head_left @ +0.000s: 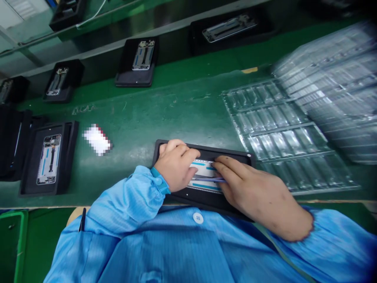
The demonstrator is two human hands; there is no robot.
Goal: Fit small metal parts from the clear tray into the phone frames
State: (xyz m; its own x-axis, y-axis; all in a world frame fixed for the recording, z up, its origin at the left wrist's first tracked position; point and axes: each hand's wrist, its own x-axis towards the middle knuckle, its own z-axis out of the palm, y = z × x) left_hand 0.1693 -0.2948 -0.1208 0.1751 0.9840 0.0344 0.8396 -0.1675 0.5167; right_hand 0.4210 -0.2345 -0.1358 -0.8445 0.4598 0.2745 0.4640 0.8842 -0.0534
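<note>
A black tray (206, 151) lies at the bench's near edge with a phone frame (203, 169) in it, silver with blue strips. My left hand (176, 165) rests over the tray's left end, its thumb and fingers bent and apart at the frame's left end. Over the right end lies my right hand (250, 188), fingers pointing left onto the frame. A thin dark strip runs across the middle of the frame to the right fingers; whether they grip it is hidden.
Clear plastic trays (273, 129) lie at the right, beside a blurred stack (338, 90). Another black tray (32, 157) holds a phone frame at the left. More framed phones on black trays (134, 80) line the back. A pixelated white item (97, 139) lies left of centre.
</note>
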